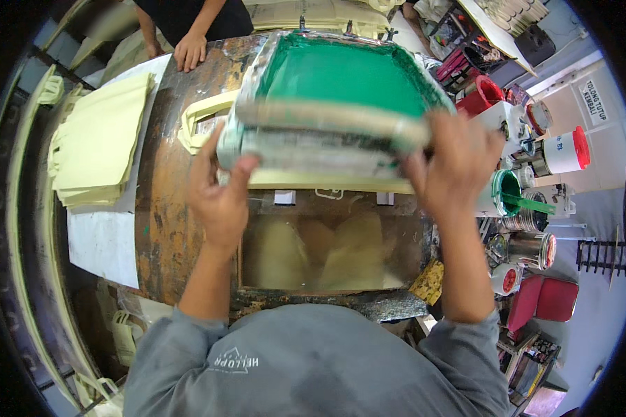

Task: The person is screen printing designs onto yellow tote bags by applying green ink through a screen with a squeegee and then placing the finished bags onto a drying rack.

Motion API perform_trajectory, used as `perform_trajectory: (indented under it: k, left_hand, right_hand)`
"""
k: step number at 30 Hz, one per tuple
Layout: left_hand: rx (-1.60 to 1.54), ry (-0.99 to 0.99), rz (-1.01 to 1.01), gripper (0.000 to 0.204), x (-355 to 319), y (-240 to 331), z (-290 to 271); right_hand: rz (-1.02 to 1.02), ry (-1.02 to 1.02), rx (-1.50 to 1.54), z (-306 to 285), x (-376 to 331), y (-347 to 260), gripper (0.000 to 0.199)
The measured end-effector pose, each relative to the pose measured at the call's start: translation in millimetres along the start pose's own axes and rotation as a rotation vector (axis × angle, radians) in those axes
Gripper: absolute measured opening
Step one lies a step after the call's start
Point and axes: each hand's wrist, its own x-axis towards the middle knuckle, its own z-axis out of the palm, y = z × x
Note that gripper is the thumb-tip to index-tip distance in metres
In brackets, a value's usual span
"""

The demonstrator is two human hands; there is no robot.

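Nearest the cam we see our grey shirt (313, 368), w/ both forearms running up from it to the work.

1. Left hand (221, 194): clamped on the near-left corner of the screen-printing frame (334, 132), thumb up against the near rail, fingers wrapped under.
2. Right hand (455, 163): clamped on the near-right corner of the same frame, fingers over the top rail.
3. Frame pos.: tilted, near edge lifted by both hands, far edge lower toward the back of the bench. Mesh is coated w/ green ink.
4. Under the frame: a cream tote bag (209, 118), its handle loop sticking out at the left; bag lies on the stained printing bench (174, 229).
5. Left of bench: a stack of cream tote bags (101, 139), well apart from our hands.
6. Right of bench: an open tub of green ink (506, 191) w/ a stick in it, just beside our right wrist, plus other paint cans.
7. Far side: another person's hand (190, 50) rests on the bench edge.
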Motion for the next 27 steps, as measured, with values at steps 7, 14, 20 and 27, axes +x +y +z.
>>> perform_trajectory:
  k: [7, 14, 20, 27]
  left_hand:
    - [1.115, -0.035, 0.3, 0.061, -14.8, -117.9, -31.0]
    - [0.729, -0.065, -0.021, 0.021, 13.1, -147.3, -37.3]
    - [0.638, -0.184, 0.211, 0.02, 83.4, -91.8, -37.1]
    - [0.716, -0.386, 0.229, 0.024, 252.7, -50.6, -192.8]
  right_hand:
    - [-0.08, 0.246, 0.045, -16.8, 99.8, 21.1, 0.057]
    - [0.004, 0.24, 0.106, -19.6, 104.5, 24.0, 0.064]
    - [0.001, 0.178, 0.074, -23.3, 108.5, 24.9, 0.064]
    - [-0.02, 0.244, 0.065, -14.7, 110.6, 33.7, 0.067]
